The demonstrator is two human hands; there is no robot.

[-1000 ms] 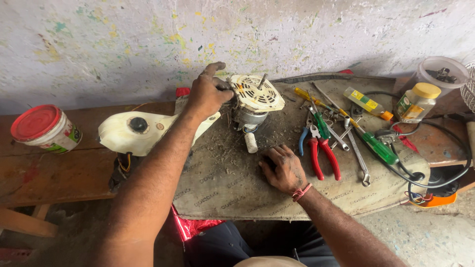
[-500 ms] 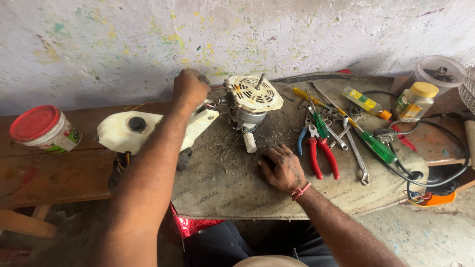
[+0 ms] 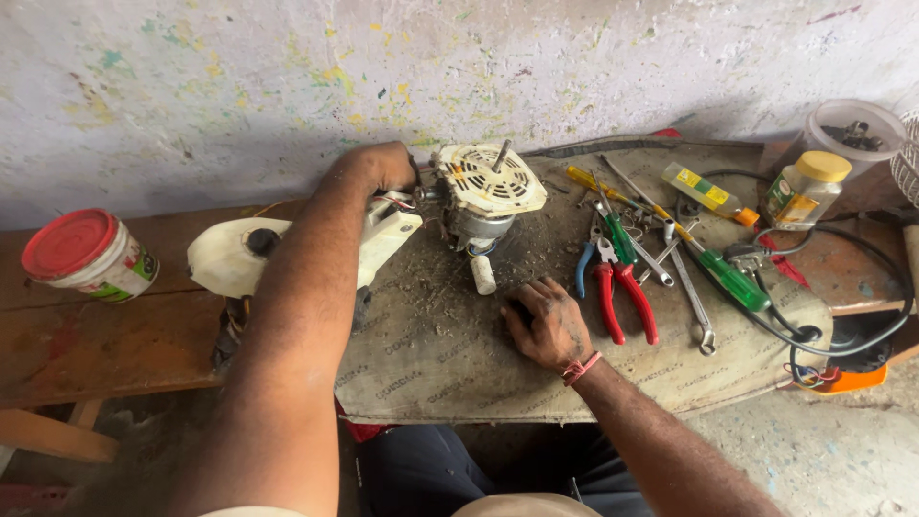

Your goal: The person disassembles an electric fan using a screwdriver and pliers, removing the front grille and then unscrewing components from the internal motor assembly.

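A small electric motor point(image 3: 486, 196) with a cream vented cap and upright shaft stands on a dusty sackcloth-covered bench point(image 3: 450, 369). My left hand point(image 3: 381, 168) is closed at the motor's left side, where coloured wires run to a white plastic housing point(image 3: 251, 251). What its fingers grip is hidden. My right hand point(image 3: 544, 324) rests fingers-down on the cloth in front of the motor, with something dark partly under it. A short white cylinder point(image 3: 484, 275) lies between that hand and the motor.
Red-handled pliers point(image 3: 622, 297), blue-handled pliers, a green screwdriver point(image 3: 729, 278), spanners and a yellow screwdriver lie right of the motor. A yellow-lidded jar point(image 3: 806, 189), a clear tub point(image 3: 850, 129) and black cable sit far right. A red-lidded tub point(image 3: 88, 255) stands far left.
My left hand slid off the top of the motor cap to its left side by the wires. The motor now stands uncovered. My right hand stayed put.
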